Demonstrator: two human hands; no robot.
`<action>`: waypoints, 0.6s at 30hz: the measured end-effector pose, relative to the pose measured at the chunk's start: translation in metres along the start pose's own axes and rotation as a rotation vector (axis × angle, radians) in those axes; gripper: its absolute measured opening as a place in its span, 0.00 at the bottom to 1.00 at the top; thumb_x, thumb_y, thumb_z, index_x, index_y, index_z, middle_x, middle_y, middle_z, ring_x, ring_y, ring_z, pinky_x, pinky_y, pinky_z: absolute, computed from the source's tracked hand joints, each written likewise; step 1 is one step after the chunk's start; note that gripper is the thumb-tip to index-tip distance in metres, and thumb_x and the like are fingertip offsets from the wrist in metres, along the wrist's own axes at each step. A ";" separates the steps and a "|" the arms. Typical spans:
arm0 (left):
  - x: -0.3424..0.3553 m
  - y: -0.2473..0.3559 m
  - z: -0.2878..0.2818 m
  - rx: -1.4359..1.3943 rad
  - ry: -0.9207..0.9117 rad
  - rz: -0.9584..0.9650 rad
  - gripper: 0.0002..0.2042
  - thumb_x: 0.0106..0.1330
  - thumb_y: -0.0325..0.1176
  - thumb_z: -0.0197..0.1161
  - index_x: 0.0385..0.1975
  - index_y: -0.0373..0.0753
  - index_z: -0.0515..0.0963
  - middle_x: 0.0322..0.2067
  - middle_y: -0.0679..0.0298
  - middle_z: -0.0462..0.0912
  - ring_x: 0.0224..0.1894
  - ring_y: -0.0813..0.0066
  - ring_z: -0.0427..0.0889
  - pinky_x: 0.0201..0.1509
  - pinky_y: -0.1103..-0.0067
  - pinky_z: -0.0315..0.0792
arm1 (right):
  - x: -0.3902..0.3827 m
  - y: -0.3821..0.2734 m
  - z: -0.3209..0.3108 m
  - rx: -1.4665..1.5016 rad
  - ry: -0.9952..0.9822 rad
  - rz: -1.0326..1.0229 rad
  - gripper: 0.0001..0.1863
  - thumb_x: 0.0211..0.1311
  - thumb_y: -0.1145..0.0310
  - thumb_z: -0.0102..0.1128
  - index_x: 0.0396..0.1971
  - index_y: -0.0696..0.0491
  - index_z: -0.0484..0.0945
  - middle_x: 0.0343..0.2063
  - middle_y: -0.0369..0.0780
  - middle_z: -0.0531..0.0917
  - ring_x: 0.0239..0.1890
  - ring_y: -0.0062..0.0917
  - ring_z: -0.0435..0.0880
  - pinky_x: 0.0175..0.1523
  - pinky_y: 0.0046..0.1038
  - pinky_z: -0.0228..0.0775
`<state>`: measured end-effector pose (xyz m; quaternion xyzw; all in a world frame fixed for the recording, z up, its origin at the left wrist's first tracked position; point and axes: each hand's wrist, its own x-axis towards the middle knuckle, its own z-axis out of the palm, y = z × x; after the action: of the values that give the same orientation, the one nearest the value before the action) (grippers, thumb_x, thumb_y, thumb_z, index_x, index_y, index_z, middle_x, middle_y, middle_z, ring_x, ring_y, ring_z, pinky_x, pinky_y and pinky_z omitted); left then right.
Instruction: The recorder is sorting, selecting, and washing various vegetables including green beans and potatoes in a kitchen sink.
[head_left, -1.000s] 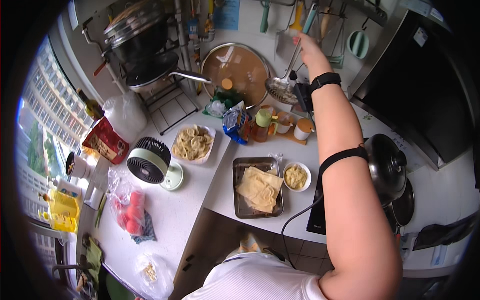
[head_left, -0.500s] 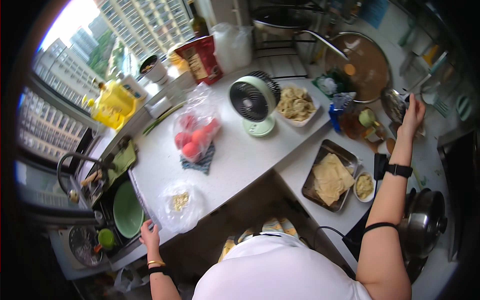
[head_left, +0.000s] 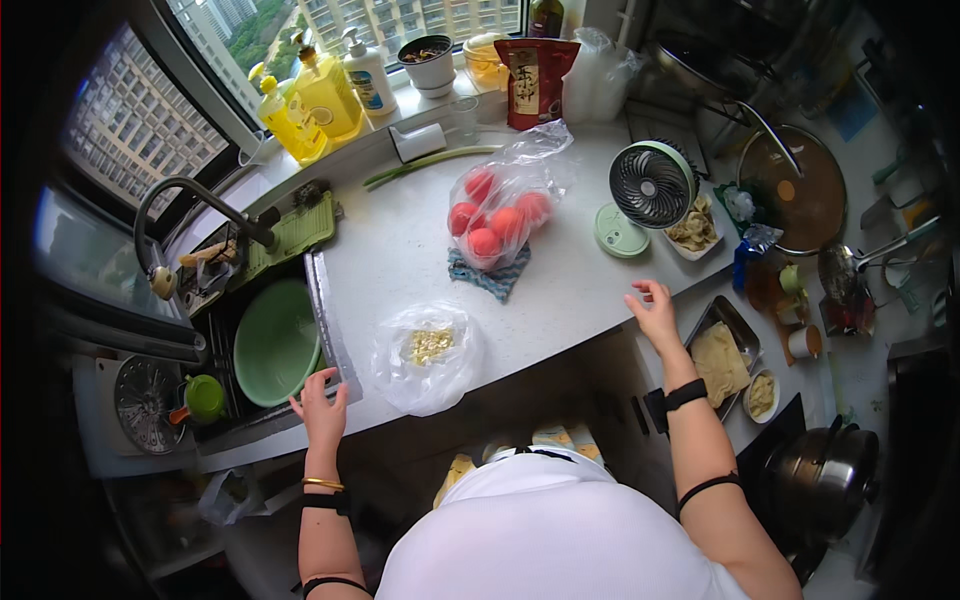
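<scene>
Your right hand (head_left: 655, 315) has come away from the long-handled metal skimmer (head_left: 840, 273) and now hangs by the front edge of the white desk (head_left: 375, 240), while your left hand (head_left: 322, 408) remains near the sink (head_left: 328, 325). Both are empty, fingers loosely spread.

Nearest your left fingers is the round, pale-green basin (head_left: 268, 345), sitting in the sink; you can't tell from here whether they touch the sink's edge. It looks like smooth plastic, so expect it light, fairly stiff and slippery if wet; grip its rim on opposite sides. Just right of that hand, the clear, crumpled plastic bag (head_left: 405, 385) holding pale bits should be soft and light; gather it at the top.

Near your right hand is the rectangular metal tray (head_left: 738, 318), stiff enough to take by its rim. Its thin, pale-yellow sheets (head_left: 718, 362) probably tear easily, so support them from beneath.
</scene>
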<state>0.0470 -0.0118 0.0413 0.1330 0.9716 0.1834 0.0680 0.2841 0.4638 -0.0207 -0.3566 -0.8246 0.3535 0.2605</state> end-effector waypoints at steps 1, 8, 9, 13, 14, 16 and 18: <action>0.000 -0.008 0.000 0.013 0.001 0.009 0.14 0.55 0.36 0.59 0.42 0.46 0.72 0.44 0.69 0.72 0.52 0.65 0.69 0.63 0.50 0.36 | 0.004 0.004 0.012 0.021 0.027 0.012 0.16 0.44 0.67 0.66 0.35 0.53 0.76 0.35 0.42 0.75 0.35 0.30 0.74 0.40 0.28 0.69; 0.007 -0.043 -0.010 0.011 -0.068 0.020 0.13 0.57 0.36 0.57 0.43 0.47 0.71 0.47 0.69 0.71 0.55 0.66 0.67 0.63 0.49 0.36 | 0.007 0.001 0.049 -0.009 0.118 0.141 0.20 0.43 0.64 0.67 0.37 0.55 0.73 0.38 0.43 0.74 0.41 0.32 0.74 0.43 0.30 0.68; 0.012 -0.048 -0.009 0.001 -0.069 0.038 0.13 0.57 0.35 0.57 0.43 0.46 0.71 0.47 0.69 0.71 0.55 0.66 0.67 0.63 0.49 0.36 | 0.005 0.004 0.049 -0.020 0.138 0.148 0.20 0.43 0.64 0.67 0.37 0.55 0.73 0.38 0.43 0.74 0.41 0.32 0.74 0.43 0.30 0.68; 0.032 -0.037 -0.011 -0.001 -0.044 0.137 0.14 0.57 0.34 0.57 0.43 0.46 0.71 0.46 0.67 0.72 0.54 0.65 0.67 0.63 0.50 0.36 | 0.007 -0.021 0.059 -0.240 0.136 0.082 0.16 0.44 0.66 0.65 0.35 0.52 0.75 0.37 0.41 0.76 0.42 0.36 0.72 0.48 0.33 0.65; 0.036 -0.030 -0.011 0.010 -0.038 0.132 0.14 0.57 0.34 0.57 0.43 0.46 0.71 0.46 0.67 0.72 0.54 0.65 0.67 0.63 0.50 0.36 | 0.007 -0.038 0.063 -0.276 0.062 0.057 0.14 0.44 0.66 0.64 0.34 0.51 0.76 0.37 0.40 0.76 0.43 0.37 0.71 0.49 0.34 0.64; 0.047 -0.008 -0.006 -0.037 -0.040 0.266 0.15 0.55 0.33 0.59 0.43 0.44 0.71 0.45 0.66 0.72 0.53 0.66 0.68 0.65 0.52 0.35 | 0.009 -0.063 0.086 -0.274 -0.054 -0.134 0.11 0.44 0.67 0.63 0.31 0.49 0.77 0.36 0.39 0.77 0.43 0.37 0.71 0.49 0.35 0.64; 0.058 0.031 -0.002 -0.102 -0.060 0.391 0.16 0.54 0.34 0.59 0.44 0.44 0.70 0.45 0.65 0.72 0.53 0.66 0.68 0.64 0.52 0.37 | 0.010 -0.089 0.111 -0.249 -0.181 -0.259 0.12 0.43 0.66 0.65 0.31 0.49 0.78 0.37 0.38 0.77 0.44 0.36 0.71 0.50 0.34 0.64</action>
<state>-0.0016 0.0317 0.0504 0.3211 0.9142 0.2380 0.0665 0.1672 0.3833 -0.0189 -0.2438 -0.9211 0.2429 0.1822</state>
